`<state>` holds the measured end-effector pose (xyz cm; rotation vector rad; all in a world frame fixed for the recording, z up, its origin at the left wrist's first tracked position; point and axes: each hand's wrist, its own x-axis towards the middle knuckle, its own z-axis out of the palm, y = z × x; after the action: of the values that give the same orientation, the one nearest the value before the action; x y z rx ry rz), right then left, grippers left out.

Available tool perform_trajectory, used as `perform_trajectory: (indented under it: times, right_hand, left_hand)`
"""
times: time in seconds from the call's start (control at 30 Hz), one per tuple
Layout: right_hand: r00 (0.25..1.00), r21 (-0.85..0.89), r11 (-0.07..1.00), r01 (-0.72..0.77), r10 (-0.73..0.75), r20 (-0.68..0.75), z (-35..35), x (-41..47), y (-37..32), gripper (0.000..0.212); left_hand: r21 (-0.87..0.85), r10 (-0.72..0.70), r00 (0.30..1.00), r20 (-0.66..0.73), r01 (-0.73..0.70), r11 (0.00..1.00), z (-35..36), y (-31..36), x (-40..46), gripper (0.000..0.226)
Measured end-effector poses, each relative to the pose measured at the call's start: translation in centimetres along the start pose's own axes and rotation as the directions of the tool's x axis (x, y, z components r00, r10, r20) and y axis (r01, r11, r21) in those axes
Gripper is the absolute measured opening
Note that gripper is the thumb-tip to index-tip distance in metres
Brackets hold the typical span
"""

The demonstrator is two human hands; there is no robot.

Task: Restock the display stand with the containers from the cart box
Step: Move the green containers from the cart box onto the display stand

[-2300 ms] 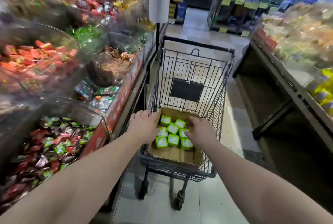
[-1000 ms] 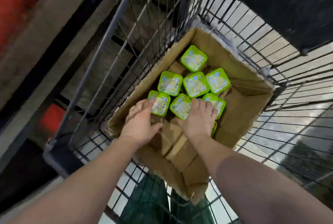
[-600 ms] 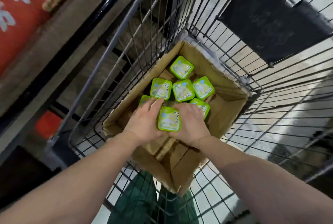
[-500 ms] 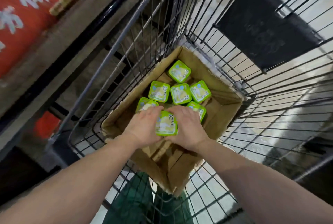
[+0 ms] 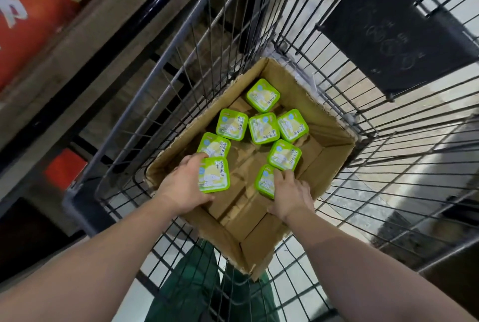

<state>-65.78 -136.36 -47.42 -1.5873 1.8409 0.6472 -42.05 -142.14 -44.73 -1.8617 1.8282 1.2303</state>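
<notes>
An open cardboard box (image 5: pixel 321 137) sits in a wire shopping cart (image 5: pixel 166 68). Several square green containers with pale printed lids lie in it. My left hand (image 5: pixel 181 187) grips one green container (image 5: pixel 215 175), lifted a little above the box floor at the left. My right hand (image 5: pixel 291 196) rests its fingers on another green container (image 5: pixel 265 183) lower in the box; its grip is partly hidden. The other containers, such as the far one (image 5: pixel 263 95), lie loose toward the box's far side.
A black panel (image 5: pixel 396 24) hangs on the cart's far wire wall. To the left runs a display stand's edge with a red sign (image 5: pixel 28 8) and a dark rail (image 5: pixel 134 18). My green trousers (image 5: pixel 197 285) show through the cart floor.
Both hands held one container together half a second ago. Now the left hand holds it alone, further left, and the right hand has dropped onto a second container. The camera has moved closer.
</notes>
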Motion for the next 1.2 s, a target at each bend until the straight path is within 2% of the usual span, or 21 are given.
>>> perform_trajectory:
  times: [0.13,0.23,0.4,0.57,0.73,0.93,1.03,1.2]
  right_hand:
    - [1.0,0.121,0.993,0.014,-0.014,-0.003,0.0,0.1,-0.8,0.065]
    - [0.998,0.224,0.973,0.057,-0.057,-0.008,0.5,0.0,-1.6,0.07]
    - [0.999,0.442,0.896,-0.049,0.042,0.024,1.4,0.9,-2.4,0.094]
    - [0.995,0.529,0.844,-0.09,0.098,0.014,1.8,1.1,-2.8,0.089]
    - [0.997,0.644,0.765,0.01,-0.057,0.052,0.7,-0.1,-2.5,0.086]
    - [0.979,0.642,0.746,0.174,-0.201,-0.031,-4.0,-3.2,-3.5,0.082]
    - [0.962,0.619,0.746,0.245,-0.264,-0.063,-7.2,-5.4,-4.2,0.084]
    - [0.955,0.587,0.756,0.291,-0.268,-0.128,-12.5,-10.4,-6.5,0.088]
  left_hand:
    - [-0.026,-0.008,1.0,0.0,0.008,1.0,0.0,-0.1,0.2,0.108]
    - [-0.036,-0.011,1.0,0.007,0.011,0.999,-0.1,-0.1,0.2,0.109]
    - [-0.012,0.012,1.0,0.016,-0.012,1.0,-0.3,0.0,0.3,0.108]
    - [-0.004,0.056,0.998,0.034,-0.056,0.998,-0.2,0.3,0.1,0.108]
    - [-0.006,0.093,0.994,0.059,-0.093,0.996,-0.5,0.5,-0.7,0.105]
    - [-0.084,0.111,0.992,0.055,-0.106,0.991,-2.8,0.7,-3.1,0.094]
    - [-0.108,0.169,0.986,0.01,-0.167,0.98,-5.4,1.1,-5.3,0.093]
    - [-0.168,0.266,0.961,-0.082,-0.276,0.946,-9.9,0.9,-9.2,0.082]
